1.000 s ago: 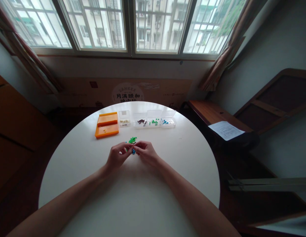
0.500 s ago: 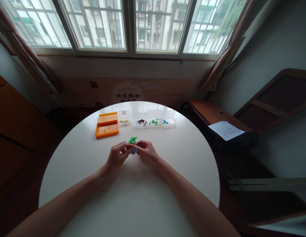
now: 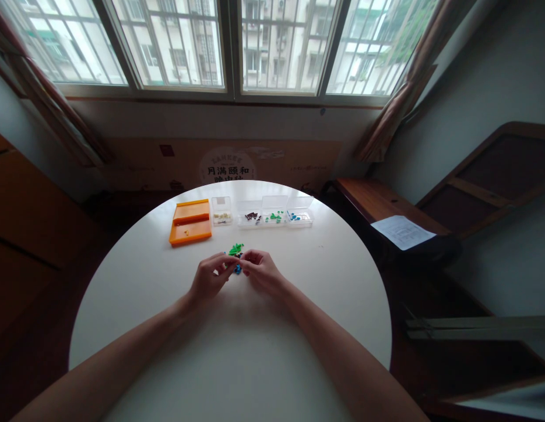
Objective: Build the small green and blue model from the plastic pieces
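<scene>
Small coloured pieces (image 3: 235, 249), green, blue and dark, lie clustered where left hand (image 3: 210, 274) and right hand (image 3: 262, 271) meet, partly hidden by them. Thumbs and fingers are drawn in, tips meeting; cannot tell whether a piece is pinched there. White round table (image 3: 237, 351) below. Farther out: orange tray (image 3: 192, 211) at left; clear boxes (image 3: 275, 201) with small bits (image 3: 254, 217) to its right.
</scene>
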A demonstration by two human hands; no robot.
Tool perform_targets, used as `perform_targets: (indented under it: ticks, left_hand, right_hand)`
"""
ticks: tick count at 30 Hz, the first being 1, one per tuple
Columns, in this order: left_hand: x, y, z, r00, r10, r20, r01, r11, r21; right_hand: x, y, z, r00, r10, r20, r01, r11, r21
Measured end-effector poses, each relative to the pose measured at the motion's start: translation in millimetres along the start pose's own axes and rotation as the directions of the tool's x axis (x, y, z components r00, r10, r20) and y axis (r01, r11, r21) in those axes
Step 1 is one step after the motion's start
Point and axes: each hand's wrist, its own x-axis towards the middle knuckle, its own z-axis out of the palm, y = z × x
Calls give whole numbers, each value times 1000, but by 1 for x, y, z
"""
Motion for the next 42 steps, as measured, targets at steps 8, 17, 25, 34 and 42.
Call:
perform_targets:
  ticks: [8, 17, 25, 34, 42]
  left_hand:
    - [1, 1, 0, 1000, -13, 13, 13, 1000, -3]
    - [1, 2, 0, 1000, -18, -18, 19, 999, 38]
    - [2, 4, -1, 999, -44, -22, 46, 997, 68]
    - [1, 4, -1, 999, -43, -17, 44, 997, 61]
    - [1, 3, -1, 999, -46, -5, 46, 996, 71]
  right_hand:
    - [1, 1, 0, 1000, 4, -4, -4, 1000, 2]
    - [0, 1, 0, 1000, -1, -9, 1, 1000, -3]
    - [0, 1, 1, 1000, -6, -19, 6, 1000, -2]
    - [2, 7, -2, 1000, -15, 6, 15, 999, -36]
    - [-1, 1, 1, 1000, -9, -1, 9, 997, -71]
